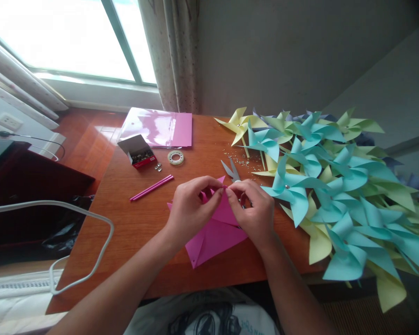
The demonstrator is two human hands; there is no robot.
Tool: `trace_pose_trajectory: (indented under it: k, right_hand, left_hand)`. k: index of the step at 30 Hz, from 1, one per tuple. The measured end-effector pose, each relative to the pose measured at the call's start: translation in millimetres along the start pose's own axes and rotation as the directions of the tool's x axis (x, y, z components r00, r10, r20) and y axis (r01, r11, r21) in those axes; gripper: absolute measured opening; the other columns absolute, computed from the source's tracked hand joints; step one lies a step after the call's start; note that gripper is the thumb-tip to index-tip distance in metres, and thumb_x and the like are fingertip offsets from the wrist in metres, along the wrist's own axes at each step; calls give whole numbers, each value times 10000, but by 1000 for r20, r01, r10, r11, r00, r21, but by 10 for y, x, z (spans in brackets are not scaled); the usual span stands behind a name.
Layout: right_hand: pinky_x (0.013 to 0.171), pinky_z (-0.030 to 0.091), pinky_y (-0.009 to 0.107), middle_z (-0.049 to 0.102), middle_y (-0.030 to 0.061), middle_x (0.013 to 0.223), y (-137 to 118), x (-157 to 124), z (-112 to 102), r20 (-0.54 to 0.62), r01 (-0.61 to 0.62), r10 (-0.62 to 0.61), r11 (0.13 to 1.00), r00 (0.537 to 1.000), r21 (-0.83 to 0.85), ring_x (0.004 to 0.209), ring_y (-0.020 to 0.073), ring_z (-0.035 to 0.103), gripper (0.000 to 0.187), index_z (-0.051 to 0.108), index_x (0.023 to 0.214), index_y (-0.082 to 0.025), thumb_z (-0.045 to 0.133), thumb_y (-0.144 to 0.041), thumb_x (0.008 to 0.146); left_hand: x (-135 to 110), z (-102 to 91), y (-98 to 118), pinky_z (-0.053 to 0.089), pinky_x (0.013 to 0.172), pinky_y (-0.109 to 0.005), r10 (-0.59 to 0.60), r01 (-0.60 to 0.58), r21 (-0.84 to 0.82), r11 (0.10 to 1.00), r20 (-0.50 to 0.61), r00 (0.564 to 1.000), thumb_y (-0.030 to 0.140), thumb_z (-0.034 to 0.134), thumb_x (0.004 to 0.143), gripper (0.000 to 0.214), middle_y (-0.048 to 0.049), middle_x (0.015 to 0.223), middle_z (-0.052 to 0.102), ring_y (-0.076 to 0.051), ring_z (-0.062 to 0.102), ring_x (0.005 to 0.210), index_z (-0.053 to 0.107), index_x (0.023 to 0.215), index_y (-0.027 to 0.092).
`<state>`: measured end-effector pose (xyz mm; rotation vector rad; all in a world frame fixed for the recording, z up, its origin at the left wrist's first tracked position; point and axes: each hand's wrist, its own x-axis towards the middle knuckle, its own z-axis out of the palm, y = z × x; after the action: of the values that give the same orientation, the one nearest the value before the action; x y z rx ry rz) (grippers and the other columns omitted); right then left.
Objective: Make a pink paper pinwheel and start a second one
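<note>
We have both hands over the middle of the worktop [132,228], and both grip the same pink paper [214,237]. The left hand [190,209] pinches a folded flap from the left, thumb and forefinger closed on it. The right hand [254,211] pinches from the other side, so the fingertips nearly touch above the paper's centre. We judge that the flaps are held together there so they do not spring back flat. The rest of the paper lies on the worktop, its lower corner pointing towards our body.

The scissors [231,170] lie just beyond the right hand, blades pointing away, close enough to reach without shifting. Small shiny bits [246,160] are scattered beside them. To the right a heap of pinwheels [335,186], blue and yellow-green, covers that end of the worktop and hangs over its edge, well clear of the spot where the hands work.

On the left lie two pink sticks [152,187], side by side. Behind them stands an open box [139,152] of small metal pieces, with a roll of tape [175,157] near it. A stack of pink sheets [160,126] rests at the back edge near the curtain [172,56]. A white cable [91,270] loops past the worktop's left corner.
</note>
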<state>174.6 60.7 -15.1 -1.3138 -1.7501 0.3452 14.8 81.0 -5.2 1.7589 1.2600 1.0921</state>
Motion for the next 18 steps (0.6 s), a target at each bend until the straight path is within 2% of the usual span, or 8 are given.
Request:
trace_pose_trajectory:
  k: [6, 18]
  right_hand:
    - [589, 428, 269, 597, -3, 716, -5, -16, 19, -3, -7, 6, 1000, 1000, -20, 608, 133, 524, 119, 627, 808, -202, 613, -178, 924]
    - [589, 458, 283, 644, 18, 754, -14, -29, 29, -21, -24, 23, 999, 1000, -28, 607, 148, 553, 105, 633, 830, -218, 594, -189, 923]
  left_hand:
    - [-2, 6, -1, 411, 542, -207, -17, 17, 12, 1000, 9, 1000, 152, 667, 831, 56, 25, 639, 657, -84, 531, 547, 711, 804, 171]
    - [-9, -2, -5, 421, 533, -215, 2, -2, 11, 1000, 20, 1000, 172, 656, 839, 57, 16, 632, 658, -101, 547, 540, 698, 801, 177]
